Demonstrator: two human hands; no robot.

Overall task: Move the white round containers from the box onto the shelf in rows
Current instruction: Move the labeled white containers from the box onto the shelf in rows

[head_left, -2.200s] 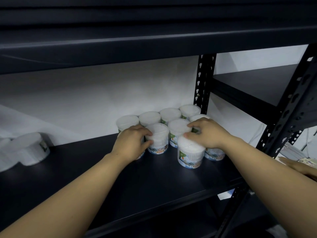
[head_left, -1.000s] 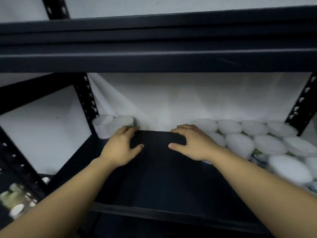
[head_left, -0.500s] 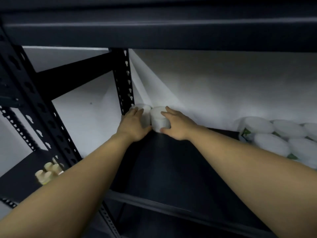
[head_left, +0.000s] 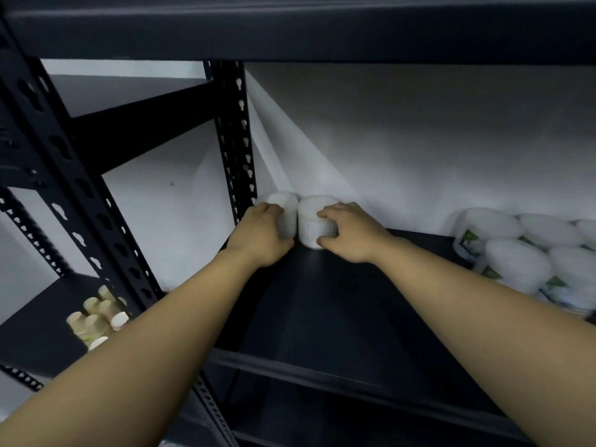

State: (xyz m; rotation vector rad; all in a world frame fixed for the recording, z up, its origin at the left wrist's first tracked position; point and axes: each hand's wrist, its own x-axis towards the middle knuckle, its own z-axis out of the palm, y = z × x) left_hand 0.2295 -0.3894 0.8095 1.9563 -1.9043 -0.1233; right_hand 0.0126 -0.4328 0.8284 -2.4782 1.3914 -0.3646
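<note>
Two white round containers stand side by side in the far left corner of the dark shelf [head_left: 338, 311]. My left hand [head_left: 261, 235] wraps the left container [head_left: 285, 203]. My right hand [head_left: 350, 232] grips the right container [head_left: 312, 221], thumb at its base, fingers over its lid. A group of several white round containers with green labels [head_left: 522, 253] stands in rows at the right end of the same shelf. The box is out of view.
A black perforated upright [head_left: 237, 140] rises just left of the two containers. The shelf above [head_left: 290, 27] hangs low overhead. A neighbouring lower shelf at the left holds several beige bottles [head_left: 95, 317]. A white wall lies behind.
My hands left the container group at the right and crossed the shelf to the left corner. They now close on the two containers there; the view has turned left.
</note>
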